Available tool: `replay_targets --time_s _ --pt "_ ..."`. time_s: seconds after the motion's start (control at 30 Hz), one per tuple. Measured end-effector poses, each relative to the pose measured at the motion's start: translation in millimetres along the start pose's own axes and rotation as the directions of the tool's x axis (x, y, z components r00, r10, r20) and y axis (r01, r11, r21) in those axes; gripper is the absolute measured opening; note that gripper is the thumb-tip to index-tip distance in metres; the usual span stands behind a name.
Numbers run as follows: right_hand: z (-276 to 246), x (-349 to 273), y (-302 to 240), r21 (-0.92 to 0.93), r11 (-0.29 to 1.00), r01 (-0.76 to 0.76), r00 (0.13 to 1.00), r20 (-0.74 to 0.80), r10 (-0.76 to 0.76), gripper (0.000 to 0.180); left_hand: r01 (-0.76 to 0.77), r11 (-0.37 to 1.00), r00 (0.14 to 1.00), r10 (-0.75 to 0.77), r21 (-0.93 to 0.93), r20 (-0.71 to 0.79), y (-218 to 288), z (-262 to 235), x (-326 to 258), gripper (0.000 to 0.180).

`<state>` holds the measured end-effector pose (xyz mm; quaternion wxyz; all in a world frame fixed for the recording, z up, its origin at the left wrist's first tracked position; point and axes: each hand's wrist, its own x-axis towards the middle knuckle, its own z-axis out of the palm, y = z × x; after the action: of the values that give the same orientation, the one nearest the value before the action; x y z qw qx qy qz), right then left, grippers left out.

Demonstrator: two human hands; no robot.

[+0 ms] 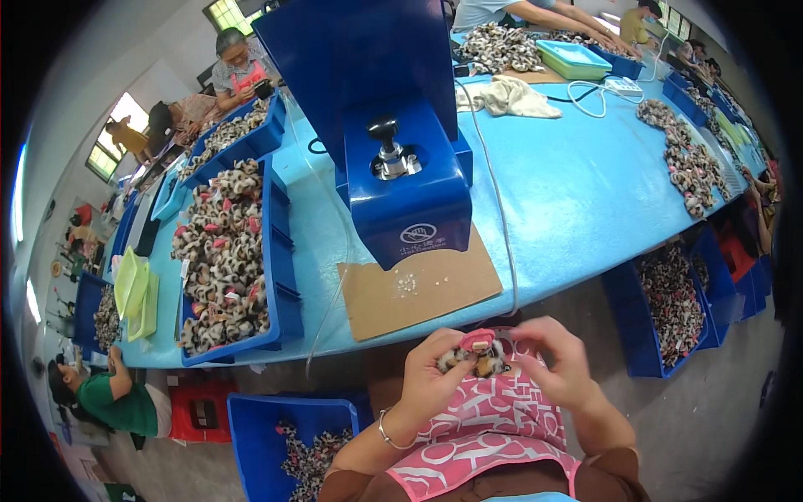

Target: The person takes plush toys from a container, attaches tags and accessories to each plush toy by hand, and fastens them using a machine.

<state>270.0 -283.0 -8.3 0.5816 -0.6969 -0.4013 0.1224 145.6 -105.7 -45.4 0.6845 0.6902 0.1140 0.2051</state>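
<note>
Just past the table's near edge, my left hand (428,375) is closed on a small plush piece (477,361). The piece has black, white and tan spotted fur, with a pink patch on its upper side. Close on its right is my right hand (559,361), thumb and forefinger apart and slightly blurred. Nothing shows between those fingers. Beyond both hands stands a blue machine (410,205) with a black knob on top. A brown board (376,305) lies under it, with whitish crumbs on its surface.
A blue bin (280,251) heaped with plush pieces stands on the light-blue table (577,184) at left. On the floor are more bins (251,435). Cables (493,176) cross the tabletop, and a cloth (510,96) lies at the back. Several people work around.
</note>
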Motion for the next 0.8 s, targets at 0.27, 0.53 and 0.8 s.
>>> replay_targets --time_s 0.27,0.53,0.8 --pt "44.0 29.2 15.2 0.494 0.822 -0.283 0.948 0.273 0.163 0.011 -0.036 0.990 0.998 0.044 0.136 -0.055 13.5 -13.1 -11.0 0.023" --pt "49.8 61.1 16.2 0.450 0.683 -0.575 0.811 0.426 0.402 0.019 0.210 0.976 0.974 -0.205 0.052 -0.093 0.0 -23.5 -4.4 0.011" --pt "80.0 58.5 2.2 -0.301 0.918 0.260 0.951 -0.085 -0.297 0.046 0.201 0.854 0.937 -0.310 -0.480 -0.159 8.2 -26.0 38.6 0.015"
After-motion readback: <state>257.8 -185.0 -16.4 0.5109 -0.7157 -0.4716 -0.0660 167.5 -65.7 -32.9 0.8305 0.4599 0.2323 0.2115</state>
